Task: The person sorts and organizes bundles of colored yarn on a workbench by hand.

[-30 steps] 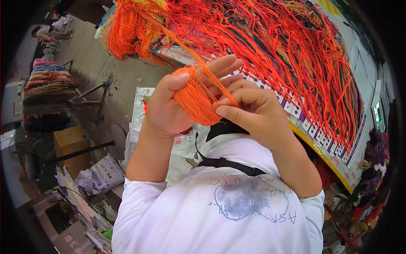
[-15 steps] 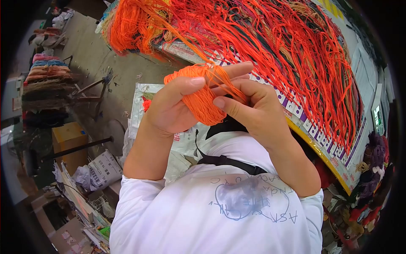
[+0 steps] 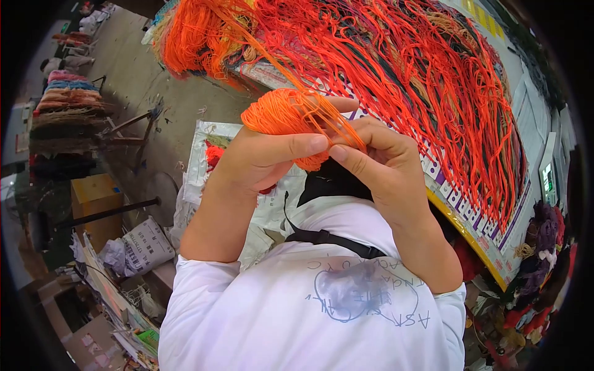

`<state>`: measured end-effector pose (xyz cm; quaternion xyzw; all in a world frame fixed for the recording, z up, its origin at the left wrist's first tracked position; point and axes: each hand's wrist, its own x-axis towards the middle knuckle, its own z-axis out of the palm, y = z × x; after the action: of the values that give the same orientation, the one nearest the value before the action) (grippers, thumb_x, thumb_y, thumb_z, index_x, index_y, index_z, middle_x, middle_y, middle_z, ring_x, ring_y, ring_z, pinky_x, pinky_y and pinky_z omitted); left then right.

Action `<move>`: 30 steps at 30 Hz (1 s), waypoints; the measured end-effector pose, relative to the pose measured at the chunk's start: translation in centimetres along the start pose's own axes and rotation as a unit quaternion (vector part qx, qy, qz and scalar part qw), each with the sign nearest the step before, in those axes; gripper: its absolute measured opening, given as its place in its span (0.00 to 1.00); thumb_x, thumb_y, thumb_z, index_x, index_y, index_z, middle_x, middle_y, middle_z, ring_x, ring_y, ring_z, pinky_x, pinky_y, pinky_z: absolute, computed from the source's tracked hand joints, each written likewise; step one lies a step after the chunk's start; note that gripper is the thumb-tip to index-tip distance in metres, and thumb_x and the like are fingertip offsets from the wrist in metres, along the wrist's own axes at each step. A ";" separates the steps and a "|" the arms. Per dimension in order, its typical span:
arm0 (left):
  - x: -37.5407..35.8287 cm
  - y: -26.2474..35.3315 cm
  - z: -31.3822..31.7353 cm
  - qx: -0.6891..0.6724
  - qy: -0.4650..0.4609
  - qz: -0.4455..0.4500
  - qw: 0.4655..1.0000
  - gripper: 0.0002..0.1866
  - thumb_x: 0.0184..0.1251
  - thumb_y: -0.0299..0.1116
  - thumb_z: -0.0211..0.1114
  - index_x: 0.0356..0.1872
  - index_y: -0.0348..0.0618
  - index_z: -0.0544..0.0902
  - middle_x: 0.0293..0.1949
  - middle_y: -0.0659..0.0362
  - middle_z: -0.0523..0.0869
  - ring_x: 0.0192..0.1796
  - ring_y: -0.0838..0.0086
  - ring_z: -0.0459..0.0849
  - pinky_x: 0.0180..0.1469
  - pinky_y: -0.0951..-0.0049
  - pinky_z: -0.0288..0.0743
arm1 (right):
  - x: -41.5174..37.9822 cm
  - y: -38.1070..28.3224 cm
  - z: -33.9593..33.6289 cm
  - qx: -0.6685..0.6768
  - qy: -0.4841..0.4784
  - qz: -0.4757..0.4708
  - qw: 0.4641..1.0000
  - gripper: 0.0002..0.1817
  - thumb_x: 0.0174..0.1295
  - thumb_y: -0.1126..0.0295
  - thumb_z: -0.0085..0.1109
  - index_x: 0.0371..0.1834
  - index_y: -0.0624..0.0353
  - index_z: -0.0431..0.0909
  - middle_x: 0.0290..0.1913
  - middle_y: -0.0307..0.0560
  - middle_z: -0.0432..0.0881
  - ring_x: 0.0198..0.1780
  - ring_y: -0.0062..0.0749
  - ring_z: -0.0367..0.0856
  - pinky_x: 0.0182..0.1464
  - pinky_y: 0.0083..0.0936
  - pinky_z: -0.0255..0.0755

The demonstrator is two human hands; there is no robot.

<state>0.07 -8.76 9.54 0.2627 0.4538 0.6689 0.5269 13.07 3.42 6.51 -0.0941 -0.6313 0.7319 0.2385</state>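
The left hand [image 3: 260,162] has folded its thumb over the wound orange yarn bundle [image 3: 286,120], gripping it, while the right hand [image 3: 378,166] at 3 o'clock pinches loose strands.

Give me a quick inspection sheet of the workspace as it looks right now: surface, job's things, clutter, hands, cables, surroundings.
Surface: table with yellow edge, mostly covered by loose yarn strands, chiefly orange and red.
Job's things: orange yarn bundle wound around the left hand's fingers.
Clutter: yellow box, crumpled printed bag, papers lower left.
Grippers: left hand closed around the bundle; right hand pinching strands beside it.
Cables: nothing seen.
Surroundings: concrete floor, rack of stacked yarn hanks, digital scale at right.
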 end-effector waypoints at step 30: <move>-12.9 2.6 -25.5 -0.345 0.053 0.253 0.903 0.20 0.75 0.32 0.41 0.64 0.37 0.65 0.17 0.70 0.56 0.13 0.87 0.51 0.16 0.84 0.47 | -15.9 -13.6 -36.4 0.270 0.217 -0.062 0.936 0.19 0.70 0.72 0.41 0.62 0.68 0.63 0.23 0.32 0.53 0.16 0.13 0.48 0.19 0.14 0.46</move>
<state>-18.36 -29.42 1.95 0.1347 0.1405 0.9071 0.3731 46.00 29.14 10.33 -0.1435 -0.3475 0.8205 0.4305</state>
